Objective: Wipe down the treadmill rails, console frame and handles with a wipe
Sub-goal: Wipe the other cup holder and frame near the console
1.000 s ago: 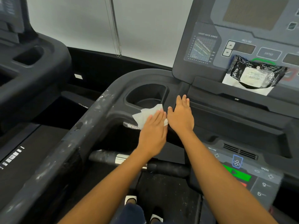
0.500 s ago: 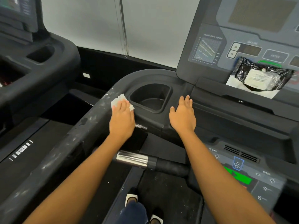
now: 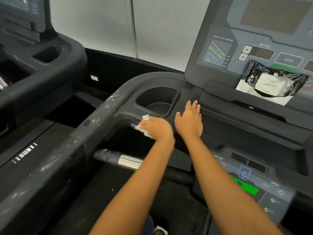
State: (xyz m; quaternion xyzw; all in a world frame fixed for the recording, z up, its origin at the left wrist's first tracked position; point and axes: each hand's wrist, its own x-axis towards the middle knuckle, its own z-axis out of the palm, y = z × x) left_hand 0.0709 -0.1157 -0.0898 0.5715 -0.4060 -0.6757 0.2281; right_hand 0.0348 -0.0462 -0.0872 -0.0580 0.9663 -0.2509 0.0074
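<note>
Fingers (image 3: 144, 126) of my left hand (image 3: 155, 128) lie together, pressing a crumpled white wipe (image 3: 146, 118) onto the black moulded plastic console frame (image 3: 152, 78), just below its cup holder (image 3: 157, 100). My right hand (image 3: 189, 124) rests flat beside it, fingers slightly apart. Firm, overlapping strokes should suit the dust-streaked black rail (image 3: 67, 145). Readable: "HEART RATE ZONES", "INCLINE", "SPEED".

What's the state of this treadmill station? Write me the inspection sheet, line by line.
Surface: console frame black; left rail scuffed with whitish marks.
Job's things: white wipe on the frame edge below the cup holder.
Clutter: black plastic packet leaning on the console panel.
Hands: left hand presses the wipe; right hand lies flat on the frame, right of the cup holder.
Cables: thin cord hangs by the white wall.
Surroundings: second treadmill to the left.
</note>
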